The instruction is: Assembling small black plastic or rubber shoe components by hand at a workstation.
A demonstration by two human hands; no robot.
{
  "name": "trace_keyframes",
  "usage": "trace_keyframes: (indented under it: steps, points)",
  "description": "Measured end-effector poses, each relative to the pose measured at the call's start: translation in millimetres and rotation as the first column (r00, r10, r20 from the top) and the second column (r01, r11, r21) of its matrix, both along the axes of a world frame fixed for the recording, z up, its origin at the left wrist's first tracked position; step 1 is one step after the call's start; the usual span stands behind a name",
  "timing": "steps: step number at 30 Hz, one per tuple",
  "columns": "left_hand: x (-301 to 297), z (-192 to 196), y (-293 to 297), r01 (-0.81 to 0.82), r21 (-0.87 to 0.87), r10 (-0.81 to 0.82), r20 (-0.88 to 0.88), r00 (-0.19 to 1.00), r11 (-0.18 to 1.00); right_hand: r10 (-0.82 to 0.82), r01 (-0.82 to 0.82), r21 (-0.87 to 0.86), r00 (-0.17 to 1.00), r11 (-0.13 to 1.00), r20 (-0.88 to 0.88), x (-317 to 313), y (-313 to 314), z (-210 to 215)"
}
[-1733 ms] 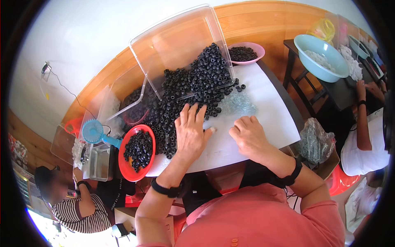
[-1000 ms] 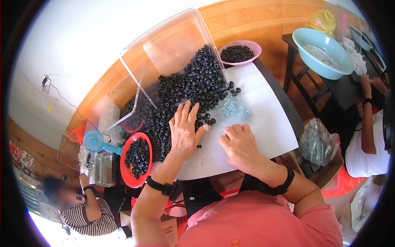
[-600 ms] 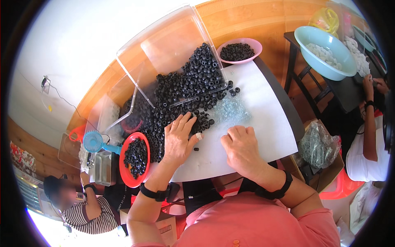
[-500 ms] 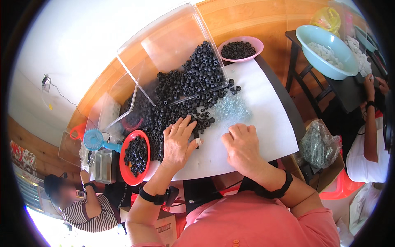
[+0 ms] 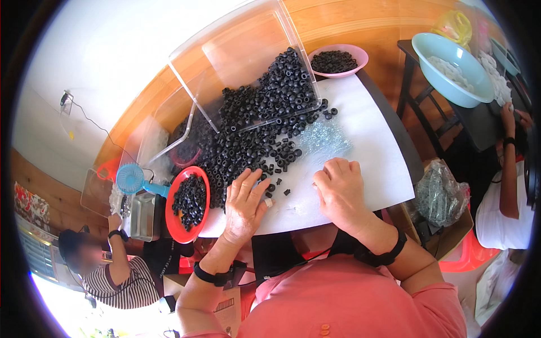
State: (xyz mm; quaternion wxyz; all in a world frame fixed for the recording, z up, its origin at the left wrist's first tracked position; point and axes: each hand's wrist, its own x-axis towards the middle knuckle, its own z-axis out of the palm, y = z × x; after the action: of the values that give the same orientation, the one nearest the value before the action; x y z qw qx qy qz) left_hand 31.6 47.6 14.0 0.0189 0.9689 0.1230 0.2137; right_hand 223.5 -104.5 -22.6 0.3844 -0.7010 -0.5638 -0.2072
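Observation:
My left hand (image 5: 243,206) lies palm down at the near edge of the pile of small black ring-shaped parts (image 5: 248,143), its fingers stretched out. A pale wrap (image 5: 269,203) is around its thumb end. Beside that thumb, a few loose black pieces (image 5: 287,192) lie on the white sheet (image 5: 375,135). To the right, my right hand (image 5: 342,192) is held with curled fingers over the sheet; whatever is inside them is hidden. Just beyond it spreads a heap of small clear bits (image 5: 322,139).
A clear plastic bin (image 5: 248,42) lies tipped, spilling black parts. Red bowl (image 5: 169,217) and pink bowl (image 5: 363,56) hold black pieces. A blue fan (image 5: 131,179) stands left. At right is a light blue basin (image 5: 459,93). Other people work at left (image 5: 121,279) and right (image 5: 510,186).
My left hand has drawn back toward me from the black pile, and a few black pieces now lie apart near its thumb. My right hand sits slightly farther right. The view has shifted a little.

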Motion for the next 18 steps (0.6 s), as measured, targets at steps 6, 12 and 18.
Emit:
trace_keyframes:
  steps: [6, 12, 18]
  points:
    - [-24, -6, -2, -0.136, -0.03, 0.138, 0.103, 0.985, 0.99, -0.003, 0.003, 0.0, 1.0, 1.0, 0.015, 0, 3, -1]
    - [-47, -11, -3, -0.223, -0.017, 0.22, 0.255, 0.942, 0.975, -0.013, 0.014, -0.01, 0.999, 1.0, 0.037, 0, 3, 0]
    - [1, 3, -15, -0.011, -0.085, 0.038, 0.319, 0.947, 0.996, -0.059, 0.063, -0.043, 0.995, 0.997, 0.086, -4, 2, 1]
